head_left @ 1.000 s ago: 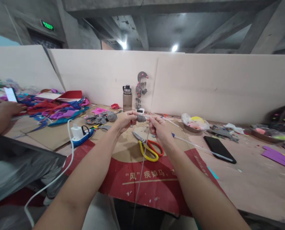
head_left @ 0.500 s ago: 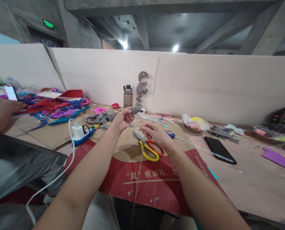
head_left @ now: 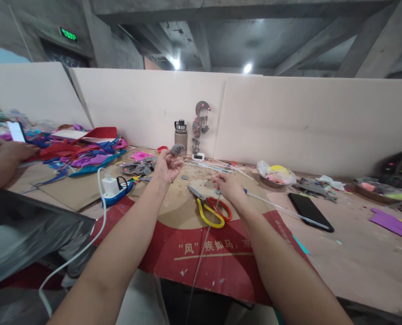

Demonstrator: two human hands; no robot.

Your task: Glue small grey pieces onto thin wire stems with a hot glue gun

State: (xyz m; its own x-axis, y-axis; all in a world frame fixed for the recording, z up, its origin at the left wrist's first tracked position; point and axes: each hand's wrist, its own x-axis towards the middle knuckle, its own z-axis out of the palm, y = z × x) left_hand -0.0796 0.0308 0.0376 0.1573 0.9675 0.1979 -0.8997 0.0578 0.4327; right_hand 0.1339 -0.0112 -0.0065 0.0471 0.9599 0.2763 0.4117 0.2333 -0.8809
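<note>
My left hand (head_left: 168, 167) is raised over the table, its fingers closed on a small ball of grey yarn (head_left: 177, 149). To the right, my right hand (head_left: 226, 185) pinches a thin grey strand (head_left: 205, 237) that hangs down past the table's front edge. Whether the strand runs on to the ball between my hands is too fine to make out. Below my right hand lies a pair of scissors (head_left: 210, 212) with one yellow and one red handle. A cardboard sheet (head_left: 173, 205) with a red printed border lies underneath.
Grey felt pieces (head_left: 140, 166) and a blue power strip (head_left: 117, 195) lie to the left. Behind stand a bottle (head_left: 181, 137) and a grey hanging ornament (head_left: 201, 124). A black phone (head_left: 309, 212) and a bowl (head_left: 275, 179) are to the right. A co-worker's hand (head_left: 13, 151) is far left.
My hands have moved apart: the left shifted left with the yarn ball, which has turned, and the right moved right, carrying the strand with it.
</note>
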